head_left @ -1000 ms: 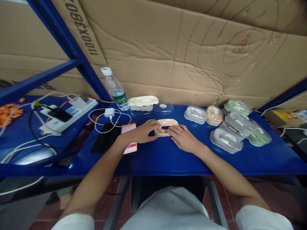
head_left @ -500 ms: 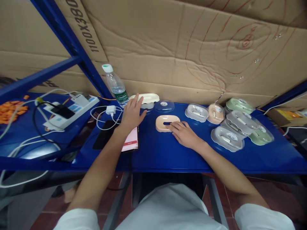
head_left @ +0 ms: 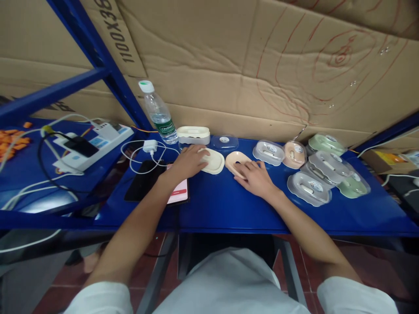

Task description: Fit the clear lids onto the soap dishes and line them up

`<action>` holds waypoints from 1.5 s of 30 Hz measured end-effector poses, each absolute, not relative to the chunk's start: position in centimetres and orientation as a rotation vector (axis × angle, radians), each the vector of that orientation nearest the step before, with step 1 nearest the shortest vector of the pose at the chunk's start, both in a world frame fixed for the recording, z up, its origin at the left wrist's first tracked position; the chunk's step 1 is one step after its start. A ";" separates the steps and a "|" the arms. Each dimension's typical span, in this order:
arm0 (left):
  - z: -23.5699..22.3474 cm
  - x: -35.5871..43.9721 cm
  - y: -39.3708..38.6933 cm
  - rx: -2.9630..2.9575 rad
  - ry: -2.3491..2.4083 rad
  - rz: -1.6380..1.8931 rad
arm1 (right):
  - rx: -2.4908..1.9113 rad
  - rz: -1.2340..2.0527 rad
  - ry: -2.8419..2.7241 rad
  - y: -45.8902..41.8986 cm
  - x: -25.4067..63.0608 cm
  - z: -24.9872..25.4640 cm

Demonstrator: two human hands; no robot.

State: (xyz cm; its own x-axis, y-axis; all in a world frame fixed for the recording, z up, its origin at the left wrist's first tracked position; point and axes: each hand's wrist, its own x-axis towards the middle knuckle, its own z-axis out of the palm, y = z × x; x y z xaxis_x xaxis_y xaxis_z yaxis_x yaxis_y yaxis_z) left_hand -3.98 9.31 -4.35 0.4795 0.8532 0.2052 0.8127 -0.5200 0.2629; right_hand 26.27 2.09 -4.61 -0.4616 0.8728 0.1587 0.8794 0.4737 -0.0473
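My left hand [head_left: 192, 160] is closed on the left side of a cream oval plastic piece [head_left: 214, 162] with a shallow recessed face, tilted just above the blue table. Close to its right end lies a peach oval plastic piece [head_left: 236, 160] with a slot in the middle. My right hand [head_left: 257, 176] grips the right side of this peach piece, its fingers over the slot and rim. Behind the cream piece stands a pale oval box [head_left: 194, 135] with a cream top. A clear lid with a round label [head_left: 224, 142] lies beside that box.
Several clear-lidded oval boxes [head_left: 309, 188] are grouped at the right, some stacked. A water bottle [head_left: 159, 113] stands back left. Near my left forearm are a phone [head_left: 178, 197], a black flat item [head_left: 139, 181] and a white charger [head_left: 150, 146] with cable. Cardboard [head_left: 209, 56] walls the back.
My left hand has brought the cream piece forward off the box at the back, towards the peach piece. My right hand has turned the peach piece at an angle and slightly right.
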 end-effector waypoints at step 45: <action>-6.3 -3.8 8.8 2.597 1.049 0.334 | -1.145 0.097 -2.552 2.8 25.3 -5.9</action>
